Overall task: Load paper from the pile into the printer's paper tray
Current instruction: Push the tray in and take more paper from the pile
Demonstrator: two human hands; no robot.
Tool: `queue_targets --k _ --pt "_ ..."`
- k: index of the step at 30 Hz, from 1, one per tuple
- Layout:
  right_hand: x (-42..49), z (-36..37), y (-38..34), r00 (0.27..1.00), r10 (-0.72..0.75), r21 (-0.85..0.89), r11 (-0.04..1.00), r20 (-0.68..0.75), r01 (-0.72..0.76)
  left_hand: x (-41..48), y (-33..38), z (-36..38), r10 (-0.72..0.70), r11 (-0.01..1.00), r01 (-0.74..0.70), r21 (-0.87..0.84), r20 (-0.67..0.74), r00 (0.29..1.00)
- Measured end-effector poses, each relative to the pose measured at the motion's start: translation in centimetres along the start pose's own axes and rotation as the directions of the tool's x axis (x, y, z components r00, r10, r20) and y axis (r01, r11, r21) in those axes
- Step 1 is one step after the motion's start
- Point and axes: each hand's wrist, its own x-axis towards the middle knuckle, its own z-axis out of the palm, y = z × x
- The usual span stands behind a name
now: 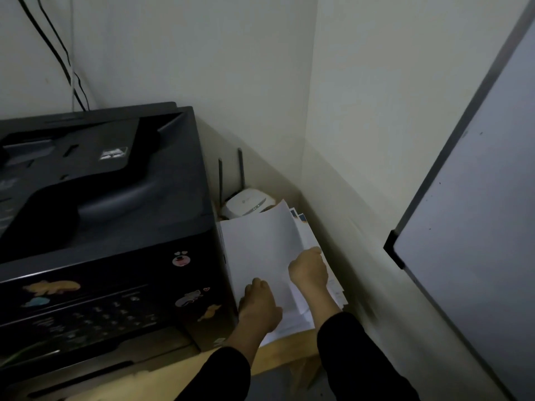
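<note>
A black printer [110, 227] with animal stickers on its front fills the left of the view. Its paper tray [86, 374] juts out low at the bottom left. To the printer's right lies a pile of white paper [260, 250] on a wooden shelf. My left hand [260, 305] lies on the near part of the pile, fingers curled at the sheets' edge. My right hand [308, 269] pinches the right edge of the top sheets, which are lifted slightly off the pile. Printed sheets [301, 218] show underneath at the far right.
A white router [246, 204] with two upright antennas stands behind the pile in the corner. Black cables [58, 53] run down the wall behind the printer. A whiteboard [469, 227] leans at the right. The wooden shelf edge [289, 354] lies below the pile.
</note>
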Motion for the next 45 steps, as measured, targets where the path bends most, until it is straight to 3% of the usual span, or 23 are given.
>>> queue_targets --k 4,9,14,18,20,23,25,29,32,39,45 --pt "0.7 -1.0 0.7 0.999 -0.021 -0.086 0.996 0.03 0.024 -0.7 0.1 -0.3 0.002 1.0 -0.002 0.026 0.011 1.0" --pt "1.8 -3.6 1.7 0.995 -0.079 0.092 0.993 0.065 0.072 -0.8 1.4 -3.2 -0.074 0.989 0.084 -0.123 0.088 0.993" --pt "3.4 -5.7 3.3 0.976 -0.035 0.281 0.959 0.215 -0.028 -1.6 4.4 -8.6 -0.056 0.997 0.046 -0.061 -0.176 0.983" --pt "3.4 -7.5 3.6 0.961 -0.034 0.589 0.796 0.276 -0.141 -2.5 6.4 -13.1 -0.115 0.99 0.135 0.027 -0.381 0.917" --pt "3.2 -8.4 2.3 0.956 -0.046 0.662 0.731 0.29 -0.166 -3.3 7.2 -15.9 -0.141 0.99 0.133 -0.049 -0.416 0.899" --pt "2.9 -9.3 -0.8 0.949 -0.065 0.731 0.654 0.31 -0.194 -4.7 7.6 -20.5 -0.134 0.962 0.019 -0.273 -0.409 0.903" --pt "2.3 -9.9 -3.4 0.947 -0.099 0.737 0.654 0.307 -0.171 -5.7 7.0 -23.7 -0.087 0.94 -0.066 -0.334 -0.422 0.902" --pt "-0.6 -11.3 -9.1 0.939 -0.2 0.668 0.743 0.28 -0.041 -7.3 3.6 -28.9 -0.06 0.961 -0.099 -0.257 -0.544 0.837" --pt "-2.2 -11.6 -13.3 0.921 -0.273 0.662 0.749 0.28 0.021 -8.7 -0.3 -31.9 -0.08 0.981 -0.024 -0.193 -0.516 0.853" --pt "-11.4 -9.4 -22.9 0.87 -0.439 0.626 0.749 0.223 0.217 -13.1 -11.3 -35.8 -0.127 0.989 0.059 -0.139 -0.561 0.818" --pt "-18.1 -4.0 -28.9 0.806 -0.496 0.496 0.814 0.322 0.303 -15.5 -21.7 -36.9 -0.221 0.955 0.043 -0.293 -0.61 0.761"
